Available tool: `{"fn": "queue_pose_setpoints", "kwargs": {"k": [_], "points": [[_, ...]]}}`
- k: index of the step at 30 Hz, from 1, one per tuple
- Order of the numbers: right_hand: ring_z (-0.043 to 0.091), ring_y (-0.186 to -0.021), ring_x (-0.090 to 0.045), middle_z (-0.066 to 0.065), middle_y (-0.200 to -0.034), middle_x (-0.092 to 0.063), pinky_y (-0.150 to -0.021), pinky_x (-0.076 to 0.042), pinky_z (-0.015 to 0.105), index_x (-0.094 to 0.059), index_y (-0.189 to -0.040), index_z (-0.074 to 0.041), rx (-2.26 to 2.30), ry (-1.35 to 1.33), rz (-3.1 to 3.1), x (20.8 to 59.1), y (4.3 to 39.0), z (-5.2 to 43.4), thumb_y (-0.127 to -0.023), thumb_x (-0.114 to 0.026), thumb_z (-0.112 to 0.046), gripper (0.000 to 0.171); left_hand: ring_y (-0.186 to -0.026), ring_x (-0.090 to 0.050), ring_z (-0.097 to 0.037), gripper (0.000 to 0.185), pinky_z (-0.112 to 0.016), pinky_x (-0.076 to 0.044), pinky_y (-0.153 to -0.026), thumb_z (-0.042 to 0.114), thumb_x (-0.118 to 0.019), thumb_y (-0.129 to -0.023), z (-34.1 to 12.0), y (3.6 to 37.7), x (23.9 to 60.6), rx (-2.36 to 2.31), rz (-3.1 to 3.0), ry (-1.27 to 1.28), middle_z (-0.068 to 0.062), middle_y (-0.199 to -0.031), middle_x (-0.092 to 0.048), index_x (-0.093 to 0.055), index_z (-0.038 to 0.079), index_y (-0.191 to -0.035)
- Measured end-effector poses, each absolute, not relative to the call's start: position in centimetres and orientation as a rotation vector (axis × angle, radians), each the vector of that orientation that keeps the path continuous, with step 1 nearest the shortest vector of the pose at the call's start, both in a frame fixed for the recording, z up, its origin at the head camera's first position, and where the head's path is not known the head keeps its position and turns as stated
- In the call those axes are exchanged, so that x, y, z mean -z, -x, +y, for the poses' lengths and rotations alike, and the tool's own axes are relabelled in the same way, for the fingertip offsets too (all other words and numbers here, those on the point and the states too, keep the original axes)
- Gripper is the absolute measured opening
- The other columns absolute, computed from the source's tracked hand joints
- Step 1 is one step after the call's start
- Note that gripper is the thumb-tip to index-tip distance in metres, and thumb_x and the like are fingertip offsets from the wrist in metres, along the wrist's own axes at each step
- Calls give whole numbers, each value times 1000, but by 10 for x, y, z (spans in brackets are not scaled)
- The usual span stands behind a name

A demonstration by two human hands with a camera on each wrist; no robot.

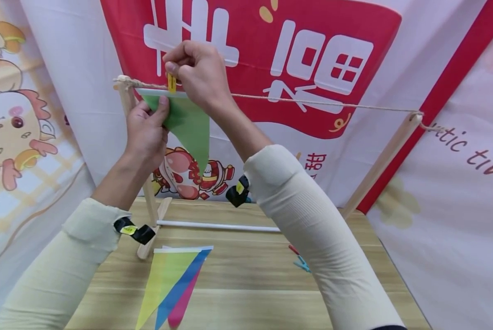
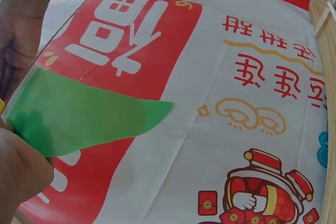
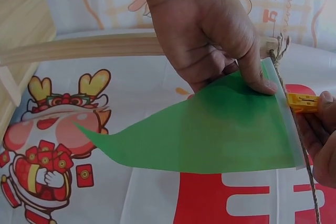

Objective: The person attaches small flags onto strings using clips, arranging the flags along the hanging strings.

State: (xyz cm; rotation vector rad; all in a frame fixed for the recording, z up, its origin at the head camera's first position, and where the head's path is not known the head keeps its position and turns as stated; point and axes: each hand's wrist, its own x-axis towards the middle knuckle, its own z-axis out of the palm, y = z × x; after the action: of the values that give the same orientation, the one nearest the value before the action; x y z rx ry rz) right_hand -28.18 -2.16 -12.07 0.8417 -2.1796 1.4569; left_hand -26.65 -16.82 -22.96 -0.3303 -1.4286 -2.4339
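A green triangular pennant (image 1: pixel 190 126) with a white top band hangs point down against a twine line (image 1: pixel 296 100), near the line's left end. My left hand (image 1: pixel 147 130) pinches the pennant by its upper left part, thumb in front. Above it, my right hand (image 1: pixel 202 75) pinches a yellow clothespin (image 1: pixel 172 83) between thumb and fingers. In the right wrist view the clothespin (image 3: pixel 303 103) sits across the twine, its tip over the white band (image 3: pixel 286 114). The left wrist view shows the green pennant (image 2: pixel 89 111) with the right hand beyond it.
Wooden posts (image 1: pixel 378 160) hold the twine, and a white rod (image 1: pixel 219 225) lies low between them. On the wood-grain table (image 1: pixel 267 302) lie yellow (image 1: pixel 169 270), blue and pink pennants. A blue clothespin (image 1: pixel 301 263) and a red one are at right. A printed cloth stands behind.
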Motion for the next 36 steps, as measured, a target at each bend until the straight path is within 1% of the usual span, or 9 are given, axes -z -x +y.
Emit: {"fn": "queue_pose_setpoints", "kwargs": {"k": [3, 10, 14, 19, 28, 32, 36], "points": [[11, -95, -68, 8, -113, -80, -87, -60, 19, -83, -115, -2, -1434, -832, -2206, 121, 282, -22, -110, -73, -10, 14, -156, -56, -20, 54, -30, -50, -127, 29, -70, -108, -168, 266, 229, 2426, -1432, 332, 0, -155, -59, -59, 12, -158], [11, -100, -69, 6, -120, -80, -90, -61, 17, -84, -117, -5, -1393, -820, -2266, 119, 282, -22, -109, -74, -13, 15, -154, -56, -18, 54, -29, -50, -127, 26, -71, -108, -169, 268, 227, 2478, -1375, 289, 0, -155, -58, -60, 10, -158], [11, -100, -70, 6, -121, -80, -90, -62, 17, -84, -118, -5, -1370, -820, -2290, 119, 283, -21, -109, -74, -14, 16, -154, -56, -18, 58, -29, -50, -127, 25, -72, -107, -168, 269, 227, 2504, -1347, 287, 0, -156, -58, -58, 9, -161], [11, -99, -71, 6, -120, -80, -90, -62, 16, -84, -118, -6, -1354, -820, -2305, 120, 284, -21, -109, -74, -15, 16, -155, -55, -18, 57, -29, -49, -128, 25, -72, -107, -169, 268, 227, 2493, -1357, 302, 1, -157, -57, -59, 10, -161], [14, -102, -74, 7, -119, -80, -92, -63, 16, -84, -119, -6, -1320, -835, -2347, 122, 286, -20, -110, -74, -17, 17, -155, -54, -19, 57, -31, -47, -131, 29, -75, -105, -170, 268, 227, 2386, -1470, 274, 2, -159, -55, -61, 16, -159], [14, -102, -74, 6, -120, -81, -92, -63, 16, -83, -122, -7, -1293, -841, -2368, 121, 286, -20, -110, -74, -17, 18, -155, -54, -18, 57, -31, -48, -130, 29, -74, -106, -171, 268, 226, 2374, -1482, 265, 2, -159, -55, -60, 16, -160], [12, -101, -72, 5, -121, -81, -91, -62, 17, -84, -125, -8, -1248, -842, -2393, 119, 286, -20, -109, -76, -19, 21, -154, -55, -18, 57, -30, -49, -129, 28, -74, -106, -170, 267, 225, 2402, -1448, 268, 1, -157, -55, -60, 13, -160]]}}
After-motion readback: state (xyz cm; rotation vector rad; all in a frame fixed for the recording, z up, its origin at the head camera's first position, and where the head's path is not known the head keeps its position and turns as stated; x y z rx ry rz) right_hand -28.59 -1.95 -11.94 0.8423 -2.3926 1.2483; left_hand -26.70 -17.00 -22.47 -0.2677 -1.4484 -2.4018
